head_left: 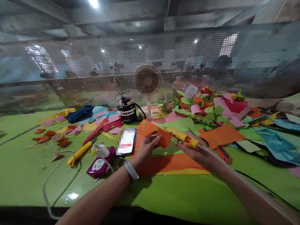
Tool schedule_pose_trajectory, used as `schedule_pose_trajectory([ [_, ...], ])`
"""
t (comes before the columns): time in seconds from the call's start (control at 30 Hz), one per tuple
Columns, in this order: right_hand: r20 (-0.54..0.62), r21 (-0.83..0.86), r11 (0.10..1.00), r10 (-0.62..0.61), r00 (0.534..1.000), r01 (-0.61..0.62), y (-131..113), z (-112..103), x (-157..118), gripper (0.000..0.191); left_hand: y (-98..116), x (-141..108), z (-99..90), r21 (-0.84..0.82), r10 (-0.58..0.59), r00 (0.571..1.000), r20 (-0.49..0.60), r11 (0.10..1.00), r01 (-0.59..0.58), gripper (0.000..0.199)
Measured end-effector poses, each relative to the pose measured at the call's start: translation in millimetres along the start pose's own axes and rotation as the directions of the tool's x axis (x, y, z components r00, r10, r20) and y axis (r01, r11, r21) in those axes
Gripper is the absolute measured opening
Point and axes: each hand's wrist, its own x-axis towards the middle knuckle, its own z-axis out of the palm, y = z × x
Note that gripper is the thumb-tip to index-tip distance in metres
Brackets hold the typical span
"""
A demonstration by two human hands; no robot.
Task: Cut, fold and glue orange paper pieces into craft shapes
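Observation:
My left hand (pixel 148 148), with a white watch band (pixel 131 170) at its wrist, pinches a piece of orange paper (pixel 165 139) that is bent and has an opening in it. In my right hand (pixel 197 153) is a yellow soldering iron (pixel 184 137), its thin metal tip pointing left over the orange paper. A pale cord runs from its handle along my right forearm. Sheets of orange paper (pixel 168 164) and green paper lie stacked under both hands. Close by on the left is a phone (pixel 127 142) with a lit, blurred screen.
On the left are a purple case (pixel 101 164) and a yellow-handled tool (pixel 81 153). A black bottle (pixel 127 109) and small fan (pixel 147 80) stand behind. A heap of coloured paper scraps (pixel 208 109) covers the back right. Red-handled scissors (pixel 223 154) lie beside my right hand.

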Motion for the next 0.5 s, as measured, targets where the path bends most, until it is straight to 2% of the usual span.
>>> schedule_pose_trajectory([
  [0.1, -0.011, -0.044, 0.999, -0.026, 1.000, 0.025, -5, -1, -4, 0.020, -2, 1, -0.9, -0.021, 0.022, 0.999, 0.036, 1.000, -0.022, 0.054],
  [0.2, -0.011, -0.040, 0.999, 0.017, 1.000, -0.017, -6, 5, -7, 0.023, -1, 1, 0.3, -0.043, 0.047, 0.998, 0.051, 0.998, -0.045, 0.052],
  [0.37, 0.009, 0.083, 0.991, 0.105, 0.994, -0.106, 9, 21, -7, 0.027, 1, 0, 3.6, -0.095, 0.079, 0.995, 0.068, 0.993, -0.073, 0.049],
  [0.5, -0.014, 0.155, 0.985, 0.075, 0.997, -0.072, 19, 25, -5, 0.022, 0, 0, 3.0, -0.116, 0.073, 0.994, 0.087, 0.991, -0.062, 0.042],
])
